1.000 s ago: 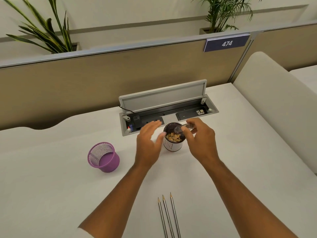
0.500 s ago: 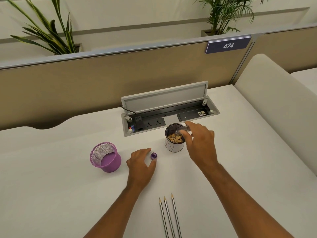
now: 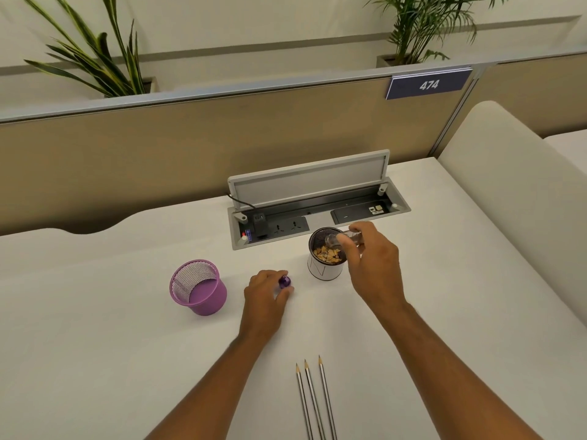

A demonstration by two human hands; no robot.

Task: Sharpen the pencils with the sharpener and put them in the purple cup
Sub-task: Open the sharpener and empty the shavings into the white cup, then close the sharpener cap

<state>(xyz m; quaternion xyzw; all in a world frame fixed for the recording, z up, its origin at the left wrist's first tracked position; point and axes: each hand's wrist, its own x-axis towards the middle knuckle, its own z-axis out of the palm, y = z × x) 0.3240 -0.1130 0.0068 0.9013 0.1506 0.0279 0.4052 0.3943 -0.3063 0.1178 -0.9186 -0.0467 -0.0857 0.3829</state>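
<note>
— What changed since the earlier frames?

— Left hand (image 3: 265, 293) dropped away from the white cup (image 3: 324, 267) a second back and came down onto the table (image 3: 95, 344); since half a second ago it has barely shifted. It rests there with its fingers (image 3: 285, 292) closed around a small purple piece (image 3: 284, 282), apparently the sharpener's head, thumb on one side and fingertips on the other.

— And the right?

— Right hand (image 3: 371, 262) holds over the white cup's rim, much as before. Its fingers (image 3: 351, 249) are clamped on a clear container (image 3: 344, 239), tilted with its mouth over the cup. Tan shavings (image 3: 327, 254) lie inside the cup, against a dark mesh lining.

— Where are the task's things?

— Three pencils (image 3: 313, 398) lie side by side at the near edge of the table, points away from the person, between the two forearms, untouched. Purple cup (image 3: 198, 289) — mesh-walled, upright — stands left of the left hand, near but apart from it. No pencil in it.

— Background?

— Open socket box (image 3: 317, 214) set into the table just beyond the white cup, lid raised. Tan partition (image 3: 190, 147) behind it carries a sign reading 474 (image 3: 428, 85); potted plants (image 3: 95, 55) above the partition.
</note>
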